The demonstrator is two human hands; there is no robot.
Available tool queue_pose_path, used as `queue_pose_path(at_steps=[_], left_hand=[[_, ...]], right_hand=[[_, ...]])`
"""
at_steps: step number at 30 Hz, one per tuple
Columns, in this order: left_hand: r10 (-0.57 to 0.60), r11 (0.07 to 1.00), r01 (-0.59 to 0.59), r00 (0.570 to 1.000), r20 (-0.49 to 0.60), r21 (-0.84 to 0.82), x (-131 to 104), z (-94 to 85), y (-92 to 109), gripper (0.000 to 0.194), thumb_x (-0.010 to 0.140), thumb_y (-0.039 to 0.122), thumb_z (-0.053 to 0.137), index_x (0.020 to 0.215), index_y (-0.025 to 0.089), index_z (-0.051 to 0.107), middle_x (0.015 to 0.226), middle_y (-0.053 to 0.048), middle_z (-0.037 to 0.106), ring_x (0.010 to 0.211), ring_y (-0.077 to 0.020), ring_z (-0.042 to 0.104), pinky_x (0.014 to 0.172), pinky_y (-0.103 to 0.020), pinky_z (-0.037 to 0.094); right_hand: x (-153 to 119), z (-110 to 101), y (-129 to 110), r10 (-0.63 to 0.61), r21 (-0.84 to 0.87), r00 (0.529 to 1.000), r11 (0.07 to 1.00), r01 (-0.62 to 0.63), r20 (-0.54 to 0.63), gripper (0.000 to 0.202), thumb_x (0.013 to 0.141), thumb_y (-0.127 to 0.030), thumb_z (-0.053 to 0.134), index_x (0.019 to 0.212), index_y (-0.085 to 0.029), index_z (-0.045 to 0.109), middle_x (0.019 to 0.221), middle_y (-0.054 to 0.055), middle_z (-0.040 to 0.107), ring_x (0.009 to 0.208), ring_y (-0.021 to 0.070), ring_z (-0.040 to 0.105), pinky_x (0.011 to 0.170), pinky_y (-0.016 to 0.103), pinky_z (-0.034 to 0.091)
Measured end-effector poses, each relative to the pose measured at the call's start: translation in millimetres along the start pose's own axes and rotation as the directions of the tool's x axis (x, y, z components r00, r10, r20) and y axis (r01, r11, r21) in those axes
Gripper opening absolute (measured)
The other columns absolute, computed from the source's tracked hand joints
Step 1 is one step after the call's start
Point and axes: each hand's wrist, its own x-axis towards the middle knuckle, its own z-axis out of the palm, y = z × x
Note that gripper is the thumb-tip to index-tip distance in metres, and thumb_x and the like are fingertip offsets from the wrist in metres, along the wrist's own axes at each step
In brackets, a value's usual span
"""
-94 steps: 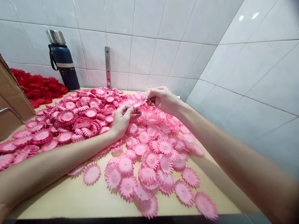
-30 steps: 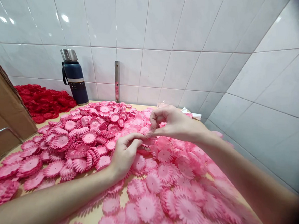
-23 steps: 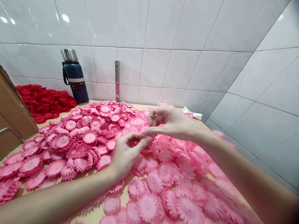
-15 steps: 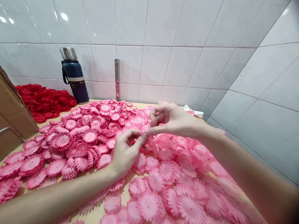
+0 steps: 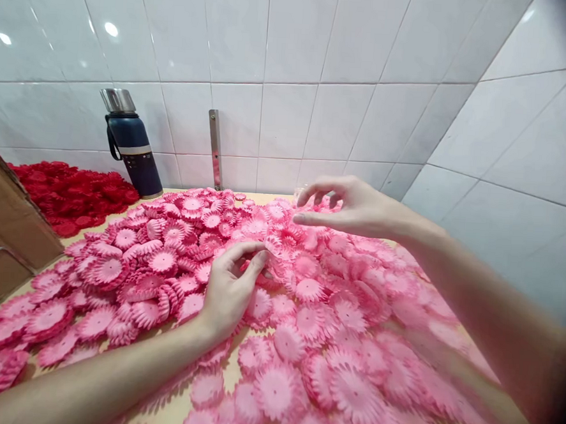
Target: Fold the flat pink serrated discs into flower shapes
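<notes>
"Pink round fringed discs, where?"

"Head view: heaped and scattered over the pale yellow tabletop, below white tiled walls."

"Grip?"

"Right hand above them, fingers apart; left hand among them, hold impossible to tell."

"Nearby?"

"Steel-capped blue bottle, red pile, brown cardboard box; forearms hiding some discs."

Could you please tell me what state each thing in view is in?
Left hand: thumb and forefinger pinched together; anything between them is unclear
Right hand: open, fingers apart, curved
Pink scalloped discs: loose, piled and spread
Red pieces: heaped
Bottle: standing, cap on
Metal strip: upright against the wall
</notes>
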Motion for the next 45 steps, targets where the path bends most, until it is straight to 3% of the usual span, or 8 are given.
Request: queue_pose_path(at_steps=[3, 6, 15, 21, 26, 29, 35, 45], left_hand=[[0.024, 0.999, -0.025, 1.0, 0.017, 0.03, 0.1, 0.3, 1.2, 0.012, 0.084, 0.024, 0.064, 0.092, 0.018, 0.07, 0.093, -0.004, 0.069, 0.089, -0.016, 0.063, 0.083, -0.027, 0.049], [0.016, 1.0, -0.017, 0.999, 0.028, 0.002, -0.5, 0.5, 1.8, 0.015, 0.083, 0.023, 0.064, 0.096, 0.019, 0.071, 0.1, -0.004, 0.07, 0.094, -0.0171, 0.063, 0.085, -0.028, 0.05], [0.018, 1.0, -0.018, 0.999, 0.042, -0.007, -1.9, 1.1, 4.0, 0.011, 0.083, 0.022, 0.064, 0.091, 0.019, 0.07, 0.089, -0.002, 0.068, 0.08, -0.0128, 0.062, 0.072, -0.023, 0.052], [0.057, 0.998, -0.059, 0.995, 0.087, 0.027, -8.3, 2.8, 8.9, 0.007, 0.085, 0.021, 0.062, 0.09, 0.02, 0.067, 0.086, -0.001, 0.065, 0.078, -0.011, 0.059, 0.068, -0.02, 0.049], [0.011, 1.0, -0.011, 0.998, 0.061, -0.006, -9.2, 3.5, 9.5, 0.011, 0.085, 0.023, 0.062, 0.095, 0.021, 0.059, 0.077, 0.002, 0.055, 0.069, -0.0089, 0.051, 0.061, -0.019, 0.043], [-0.005, 1.0, 0.005, 1.0, 0.011, -0.007, -7.8, 3.0, 8.6, 0.013, 0.084, 0.023, 0.063, 0.094, 0.021, 0.055, 0.079, 0.002, 0.052, 0.073, -0.0089, 0.05, 0.065, -0.018, 0.043], [-0.02, 0.999, 0.02, 1.0, -0.005, -0.035, -6.6, 2.3, 9.3, 0.018, 0.083, 0.026, 0.063, 0.095, 0.021, 0.051, 0.084, 0.001, 0.053, 0.077, -0.0105, 0.052, 0.068, -0.02, 0.045], [-0.059, 0.994, 0.057, 0.998, -0.026, -0.094, -3.7, 3.0, 9.3, 0.02, 0.083, 0.028, 0.064, 0.097, 0.021, 0.051, 0.086, 0.0, 0.057, 0.076, -0.0109, 0.057, 0.067, -0.021, 0.048]], right_hand=[[-3.0, 5.6, -23.5, -0.131, 0.085, 0.952, 0.99, 0.112, 0.278, 0.024, 0.074, -0.04, 0.069, 0.087, -0.02, 0.068, 0.085, 0.003, 0.067, 0.077, 0.0173, 0.059, 0.065, 0.03, 0.045], [-3.4, 15.8, -38.0, -0.165, -0.014, 0.944, 0.984, 0.176, 0.284, 0.015, 0.076, -0.029, 0.067, 0.085, -0.017, 0.067, 0.082, 0.003, 0.068, 0.073, 0.0149, 0.058, 0.061, 0.027, 0.044], [-0.4, 24.1, -32.7, -0.11, 0.079, 0.991, 0.991, 0.104, 0.07, 0.008, 0.075, -0.019, 0.064, 0.081, -0.017, 0.069, 0.076, 0.003, 0.072, 0.07, 0.0158, 0.064, 0.062, 0.028, 0.048], [5.8, 19.5, -0.4, 0.073, -0.036, 0.944, 0.995, -0.089, -0.323, 0.017, 0.075, -0.032, 0.064, 0.08, -0.016, 0.068, 0.075, 0.007, 0.07, 0.069, 0.0199, 0.064, 0.063, 0.033, 0.048], [2.6, 8.1, 4.6, 0.054, -0.248, 0.964, 0.961, -0.121, -0.26, 0.048, 0.061, -0.049, 0.075, 0.099, -0.021, 0.068, 0.106, 0.011, 0.064, 0.097, 0.028, 0.059, 0.08, 0.041, 0.046], [-1.7, 8.6, -15.9, -0.077, -0.052, 0.995, 0.996, 0.075, -0.055, 0.029, 0.074, -0.045, 0.067, 0.087, -0.019, 0.068, 0.084, 0.006, 0.066, 0.076, 0.0188, 0.06, 0.067, 0.033, 0.046], [-8.9, 20.7, -53.1, -0.253, 0.163, 0.866, 0.966, 0.201, 0.43, 0.015, 0.077, -0.031, 0.067, 0.082, -0.017, 0.068, 0.076, 0.001, 0.067, 0.068, 0.0121, 0.059, 0.06, 0.025, 0.045], [-4.8, 31.4, -49.3, -0.171, -0.027, 0.92, 0.981, 0.192, 0.352, 0.007, 0.078, -0.022, 0.065, 0.076, -0.015, 0.064, 0.072, 0.001, 0.065, 0.062, 0.011, 0.054, 0.054, 0.024, 0.039]])
